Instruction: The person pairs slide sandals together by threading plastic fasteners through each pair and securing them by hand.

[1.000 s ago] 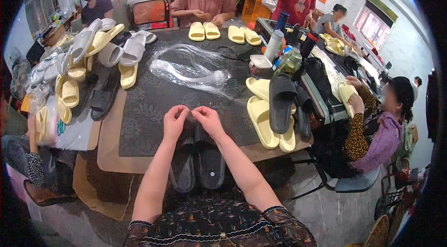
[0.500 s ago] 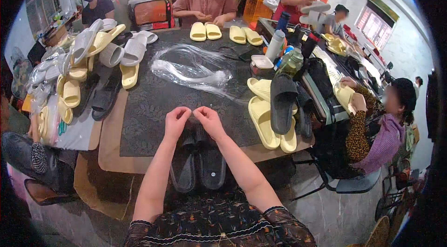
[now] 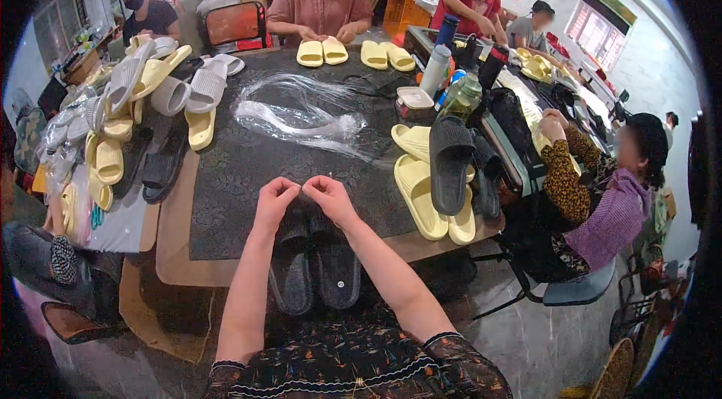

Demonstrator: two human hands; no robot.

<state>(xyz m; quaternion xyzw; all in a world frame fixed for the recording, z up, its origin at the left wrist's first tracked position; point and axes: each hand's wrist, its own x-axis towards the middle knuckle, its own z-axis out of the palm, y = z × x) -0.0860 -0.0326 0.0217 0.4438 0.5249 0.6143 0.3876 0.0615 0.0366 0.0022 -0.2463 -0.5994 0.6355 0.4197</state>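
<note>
My left hand (image 3: 275, 198) and my right hand (image 3: 328, 195) meet fingertip to fingertip just above the near edge of the table (image 3: 226, 263), both pinched narrow. Whatever sits between the fingertips is too small for me to make out, so I cannot tell what the pinch holds. Directly beneath my hands lies a pair of black slippers (image 3: 316, 267), side by side, soles up, heels hanging toward my lap and toes under my knuckles on the dark mat (image 3: 241, 173).

Farther out on the mat, beyond my hands, sprawls a heap of clear plastic bags (image 3: 301, 117). To my right, near the table edge, pale yellow slippers (image 3: 425, 185) lie stacked with a black slipper (image 3: 450, 162) on top of them. Behind those stand a white bottle (image 3: 435, 72) and a green jar (image 3: 460, 98). On my left, a pile of grey, yellow and black slippers (image 3: 128, 121) covers the side of the table. Across the table, a person in a brownish shirt (image 3: 322, 4) has both hands by a yellow pair (image 3: 322, 51), and another person in a patterned sleeve (image 3: 594, 188) sits at my right.
</note>
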